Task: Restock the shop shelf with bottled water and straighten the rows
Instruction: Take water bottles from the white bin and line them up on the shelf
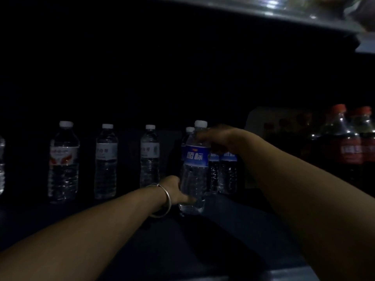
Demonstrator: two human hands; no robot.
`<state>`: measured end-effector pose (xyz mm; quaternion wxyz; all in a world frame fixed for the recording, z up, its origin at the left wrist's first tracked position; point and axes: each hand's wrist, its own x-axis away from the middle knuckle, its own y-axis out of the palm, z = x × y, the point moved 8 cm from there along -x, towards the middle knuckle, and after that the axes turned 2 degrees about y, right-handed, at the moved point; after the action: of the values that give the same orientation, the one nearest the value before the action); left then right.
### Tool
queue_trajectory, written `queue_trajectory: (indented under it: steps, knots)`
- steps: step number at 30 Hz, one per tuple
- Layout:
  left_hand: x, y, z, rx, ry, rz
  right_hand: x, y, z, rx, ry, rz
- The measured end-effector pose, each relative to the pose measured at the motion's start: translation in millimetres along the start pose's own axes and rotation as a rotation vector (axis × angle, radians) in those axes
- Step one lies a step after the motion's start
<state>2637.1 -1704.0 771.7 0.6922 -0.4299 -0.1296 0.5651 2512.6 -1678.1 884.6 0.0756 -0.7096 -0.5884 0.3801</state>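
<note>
A clear water bottle with a blue label (194,159) stands slightly tilted on the dark shelf (233,224). My left hand (175,190), with a silver bangle on the wrist, grips its lower part. My right hand (220,138) holds its neck just under the white cap. Behind it stand more blue-labelled bottles (227,171). To the left, spaced apart, stand three water bottles: one with a red and white label (64,163) and two with pale labels (106,161) (149,157).
Dark cola bottles with red caps and red labels (345,147) fill the shelf's right side. Another bottle shows partly at the far left edge (1,165). A higher shelf's underside (284,11) runs across the top right. The scene is very dim.
</note>
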Motion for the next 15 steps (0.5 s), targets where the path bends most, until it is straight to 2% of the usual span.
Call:
queue_trajectory:
  steps: [8,15]
  knots:
    - [-23.2,8.6,-3.1,-0.091,0.024,0.039,-11.4,35.4,43.2,0.005,0.204,-0.252]
    - [-43.1,17.0,-7.6,-0.231,0.015,0.063,-22.8,43.0,52.8,-0.080,0.222,-0.212]
